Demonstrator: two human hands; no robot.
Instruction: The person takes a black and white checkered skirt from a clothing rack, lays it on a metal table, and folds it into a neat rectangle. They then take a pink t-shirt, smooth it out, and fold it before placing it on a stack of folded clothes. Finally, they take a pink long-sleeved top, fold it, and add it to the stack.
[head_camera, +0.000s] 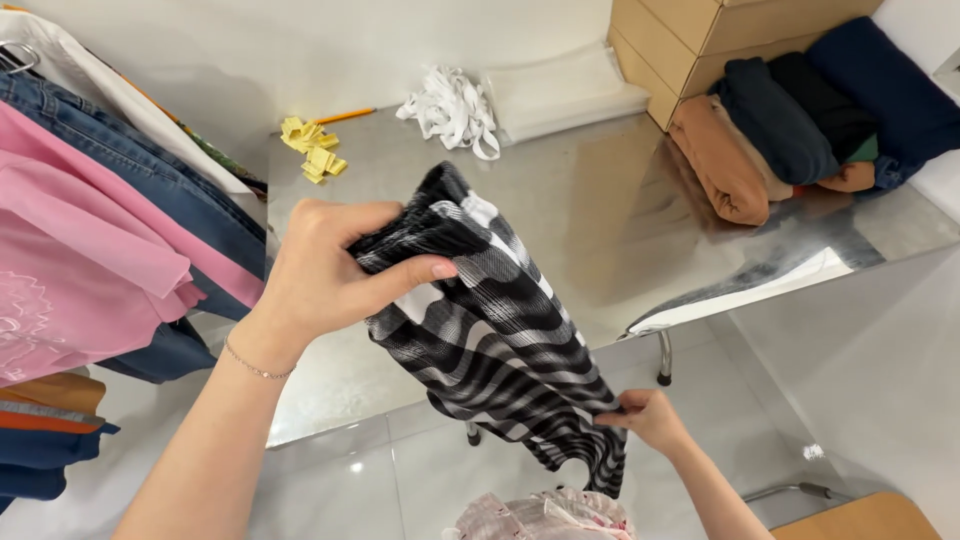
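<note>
Garment (490, 330), one, black-and-white striped and pleated, held in the air above the near edge of the steel table (600, 210); left hand (325, 275) has its fingers (415, 272) closed around the bunched upper end, right hand (650, 415) pinches the lower edge between fingertips. On the table: one heap of white straps (452, 108), one cluster of yellow tags (315, 148), one pencil (345, 116), one stack of folded clothes (800, 120) in orange, navy and black, cardboard boxes (700, 40) behind them. Left of the table, hanging clothes: one pink top (80, 270), one pair of jeans (150, 180)
</note>
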